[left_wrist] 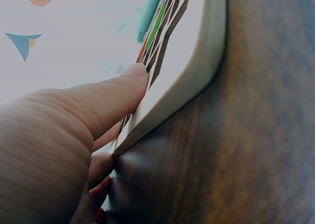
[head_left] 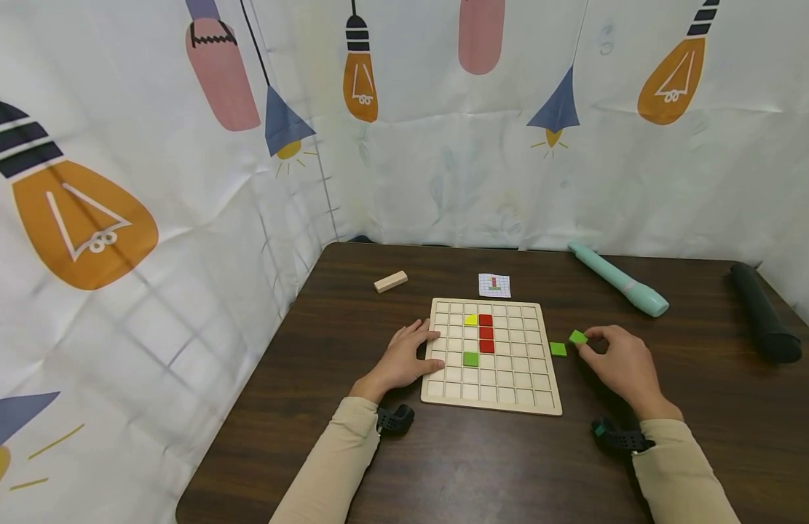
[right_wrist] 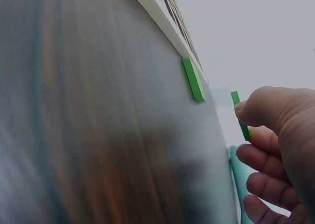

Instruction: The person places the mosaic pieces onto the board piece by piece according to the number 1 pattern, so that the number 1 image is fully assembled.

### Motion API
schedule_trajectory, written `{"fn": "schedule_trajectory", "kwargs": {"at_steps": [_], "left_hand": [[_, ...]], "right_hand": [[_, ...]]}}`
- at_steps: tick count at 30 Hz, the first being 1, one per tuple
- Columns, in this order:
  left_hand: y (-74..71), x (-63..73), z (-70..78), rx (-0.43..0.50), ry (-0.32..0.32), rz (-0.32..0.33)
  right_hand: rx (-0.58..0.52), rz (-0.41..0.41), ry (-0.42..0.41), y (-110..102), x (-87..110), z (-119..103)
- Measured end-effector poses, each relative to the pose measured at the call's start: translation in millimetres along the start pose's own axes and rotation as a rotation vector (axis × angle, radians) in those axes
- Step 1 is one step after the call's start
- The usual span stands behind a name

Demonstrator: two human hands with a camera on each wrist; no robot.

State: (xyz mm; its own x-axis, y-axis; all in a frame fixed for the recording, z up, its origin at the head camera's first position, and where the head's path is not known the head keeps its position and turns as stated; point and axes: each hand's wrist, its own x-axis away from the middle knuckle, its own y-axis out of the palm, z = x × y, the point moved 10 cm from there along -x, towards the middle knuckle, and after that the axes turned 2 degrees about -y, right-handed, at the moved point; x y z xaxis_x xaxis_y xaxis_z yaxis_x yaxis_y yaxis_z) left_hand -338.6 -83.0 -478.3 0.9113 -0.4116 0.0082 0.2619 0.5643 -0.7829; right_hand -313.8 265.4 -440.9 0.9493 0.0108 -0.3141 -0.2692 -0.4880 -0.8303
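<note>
A light wooden grid board (head_left: 509,378) lies on the table, bearing a yellow tile (head_left: 470,319), several red tiles (head_left: 486,333) in a column and one green tile (head_left: 470,359). My left hand (head_left: 399,359) rests at the board's left edge, its thumb (left_wrist: 115,93) on the top surface and the fingers spread away from it. To the right of the board, my right hand (head_left: 623,367) pinches a green square tile (head_left: 577,337) between thumb and fingertips, raised above the table. Another green tile (right_wrist: 194,80) lies beside the board's right edge.
A small card with a printed grid pattern (head_left: 494,285) lies behind the board. A wooden block (head_left: 391,282) sits at the back left. A mint-green tube-shaped object (head_left: 617,278) and a black cylinder (head_left: 764,313) lie at the right. Patterned cloth (head_left: 443,182) hangs behind the table.
</note>
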Motion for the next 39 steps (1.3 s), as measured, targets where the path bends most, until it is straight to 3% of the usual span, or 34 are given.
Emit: {"fn": "schedule_trajectory", "kwargs": {"at_steps": [8,28,39], "left_hand": [[1.8,-1.5,-0.1,-0.006,-0.008,-0.004],[0.6,0.3,1.7,0.003,-0.002,0.008],[1.2,-0.5,-1.7,-0.004,-0.016,0.010]], "right_hand": [[-0.038,0.007,-0.057,7.9,1.0,-26.4],[-0.095,-0.132,-0.092,51.8,9.4,-79.3],[-0.121,-0.087,-0.178,65.6,11.7,-104.3]]}}
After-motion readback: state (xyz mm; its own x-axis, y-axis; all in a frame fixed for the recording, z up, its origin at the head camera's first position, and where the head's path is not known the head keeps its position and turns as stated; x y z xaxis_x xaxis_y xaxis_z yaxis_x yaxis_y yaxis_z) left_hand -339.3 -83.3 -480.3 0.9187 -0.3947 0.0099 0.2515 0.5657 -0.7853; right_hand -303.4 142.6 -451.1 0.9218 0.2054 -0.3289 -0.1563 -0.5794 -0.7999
